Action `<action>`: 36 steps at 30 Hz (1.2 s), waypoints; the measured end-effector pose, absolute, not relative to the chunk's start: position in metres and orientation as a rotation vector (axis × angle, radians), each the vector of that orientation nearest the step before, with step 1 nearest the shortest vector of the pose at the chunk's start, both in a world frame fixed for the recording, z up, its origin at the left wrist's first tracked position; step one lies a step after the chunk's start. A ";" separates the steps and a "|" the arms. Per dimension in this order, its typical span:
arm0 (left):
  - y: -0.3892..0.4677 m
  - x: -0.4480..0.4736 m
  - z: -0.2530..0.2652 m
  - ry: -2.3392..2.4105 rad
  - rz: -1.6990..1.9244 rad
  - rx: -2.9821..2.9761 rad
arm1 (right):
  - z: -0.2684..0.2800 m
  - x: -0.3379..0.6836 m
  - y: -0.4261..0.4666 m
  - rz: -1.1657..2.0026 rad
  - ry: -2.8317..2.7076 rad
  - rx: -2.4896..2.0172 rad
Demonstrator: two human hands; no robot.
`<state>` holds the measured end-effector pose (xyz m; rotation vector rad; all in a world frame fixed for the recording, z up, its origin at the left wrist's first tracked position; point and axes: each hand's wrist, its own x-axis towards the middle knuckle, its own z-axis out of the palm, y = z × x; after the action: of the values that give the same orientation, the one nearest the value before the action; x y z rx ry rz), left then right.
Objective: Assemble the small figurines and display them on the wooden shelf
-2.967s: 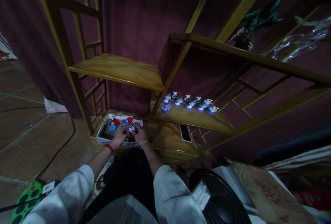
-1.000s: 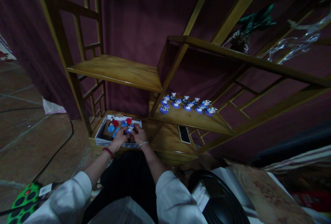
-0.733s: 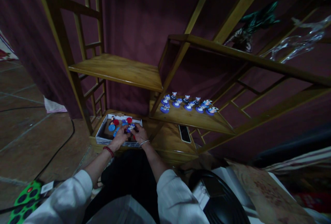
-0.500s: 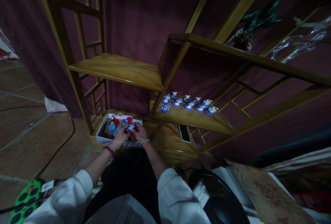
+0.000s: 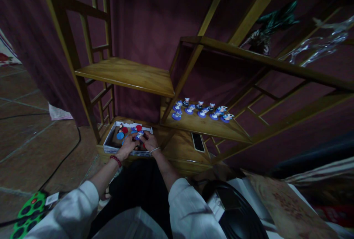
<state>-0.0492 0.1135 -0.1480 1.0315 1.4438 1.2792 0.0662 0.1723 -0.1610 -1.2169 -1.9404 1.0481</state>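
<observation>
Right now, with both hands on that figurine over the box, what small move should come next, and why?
Probably lift the figurine clear of the box and carry it right, toward the shelf. Left hand and right hand pinch it together, and a row of figurines on blue bases already stands there.

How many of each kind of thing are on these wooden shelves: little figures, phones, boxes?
Small blue-based toy figures lined up on the middle wooden shelf: 10
Small toy figure between the left hand and right hand: 1
White cardboard box: 1
Black flat phone on the bottom wooden shelf: 1
Total: 13
</observation>
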 end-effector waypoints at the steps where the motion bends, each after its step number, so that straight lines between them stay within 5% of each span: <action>1: 0.113 -0.049 -0.147 1.450 1.269 1.029 | -0.161 0.066 0.173 1.044 -1.941 -1.217; 36: 0.109 -0.049 -0.144 1.447 1.331 1.012 | -0.155 0.066 0.163 0.981 -1.995 -1.262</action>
<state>-0.0487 0.1085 -0.1442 1.0120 1.4474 1.3307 0.0661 0.1633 -0.1546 -1.2619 -1.9949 0.9807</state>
